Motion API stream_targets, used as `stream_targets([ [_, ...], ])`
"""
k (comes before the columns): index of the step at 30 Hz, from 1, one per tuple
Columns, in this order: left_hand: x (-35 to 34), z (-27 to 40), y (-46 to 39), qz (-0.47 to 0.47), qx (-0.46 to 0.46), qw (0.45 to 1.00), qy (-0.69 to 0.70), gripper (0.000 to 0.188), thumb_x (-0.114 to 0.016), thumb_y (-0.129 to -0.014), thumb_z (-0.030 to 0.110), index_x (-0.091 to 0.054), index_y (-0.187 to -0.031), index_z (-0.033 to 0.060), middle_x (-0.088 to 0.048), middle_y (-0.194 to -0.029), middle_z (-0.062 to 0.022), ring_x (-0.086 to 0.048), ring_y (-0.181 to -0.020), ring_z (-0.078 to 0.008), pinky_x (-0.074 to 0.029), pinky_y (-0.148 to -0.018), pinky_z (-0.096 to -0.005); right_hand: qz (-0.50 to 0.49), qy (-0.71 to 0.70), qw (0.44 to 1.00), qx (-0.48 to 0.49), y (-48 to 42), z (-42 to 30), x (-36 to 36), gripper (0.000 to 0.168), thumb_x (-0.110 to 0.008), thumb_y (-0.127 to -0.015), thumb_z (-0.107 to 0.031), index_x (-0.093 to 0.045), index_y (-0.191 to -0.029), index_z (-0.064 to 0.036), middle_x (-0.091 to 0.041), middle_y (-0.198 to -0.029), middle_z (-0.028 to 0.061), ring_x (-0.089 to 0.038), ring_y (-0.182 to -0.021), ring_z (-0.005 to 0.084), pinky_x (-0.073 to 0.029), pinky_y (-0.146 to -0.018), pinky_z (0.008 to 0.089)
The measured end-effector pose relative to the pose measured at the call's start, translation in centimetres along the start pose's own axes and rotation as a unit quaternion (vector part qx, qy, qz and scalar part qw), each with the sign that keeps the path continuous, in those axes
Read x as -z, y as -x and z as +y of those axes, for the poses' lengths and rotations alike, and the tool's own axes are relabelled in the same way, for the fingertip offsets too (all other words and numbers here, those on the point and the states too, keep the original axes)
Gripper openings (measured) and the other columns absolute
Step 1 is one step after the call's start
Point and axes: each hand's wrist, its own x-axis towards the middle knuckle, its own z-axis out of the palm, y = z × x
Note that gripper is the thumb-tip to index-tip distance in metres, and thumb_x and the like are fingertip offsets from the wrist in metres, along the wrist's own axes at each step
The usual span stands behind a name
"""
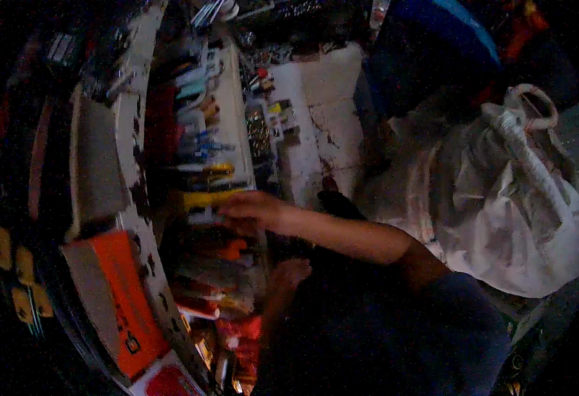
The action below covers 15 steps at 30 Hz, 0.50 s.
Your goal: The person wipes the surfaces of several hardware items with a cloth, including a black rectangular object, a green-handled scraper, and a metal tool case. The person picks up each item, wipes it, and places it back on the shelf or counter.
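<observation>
My right hand (250,210) reaches in from the right over a shelf or tray crowded with small goods. Its fingers lie at the end of a long yellow item (200,199); blur hides whether they grip it. Dim and partly in shadow, my left hand (292,274) is lower down, close to my dark shirt, and what it holds, if anything, cannot be made out. Beyond my right fingers are a smaller yellow item (220,170) and blue items (212,146). An orange-red item (233,249) lies below them, in the picture.
A box with an orange band (128,307) stands at the lower left, beside a pale shelf edge (138,198). Red packages (240,336) lie near the bottom. On the right is a large whitish cloth or plastic bag (507,213) with a handle. The scene is dark and blurred.
</observation>
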Motion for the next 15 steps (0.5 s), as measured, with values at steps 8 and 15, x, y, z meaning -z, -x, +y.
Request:
stream_targets([
  [8,-3.0,5.6,-9.9,-0.045,-0.016,0.998,-0.035,0.037,-0.047,-0.097,0.028,-0.048,-0.123,0.001,-0.053,-0.125,-0.0131,-0.052,-0.116,-0.0229,-0.039,-0.102,-0.0357,0.384,0.048,0.922,-0.022,4.3,-2.9,28.7,0.029,-0.057,-0.091,-0.035,-0.061,-0.1,-0.008,-0.061,-0.087,0.0037,-0.055,-0.071,0.0122,-0.044,-0.056,0.0278],
  [15,-8.9,12.5,-21.2,-0.047,-0.042,0.996,-0.058,0.036,-0.047,-0.097,0.026,-0.049,-0.122,0.0011,-0.053,-0.125,-0.0122,-0.052,-0.115,-0.0218,-0.04,-0.101,-0.0352,0.508,0.072,0.858,-0.017,5.4,-13.6,41.0,0.03,-0.056,-0.091,-0.036,-0.061,-0.101,-0.008,-0.061,-0.088,0.0036,-0.055,-0.071,0.0131,-0.045,-0.059,0.0286],
])
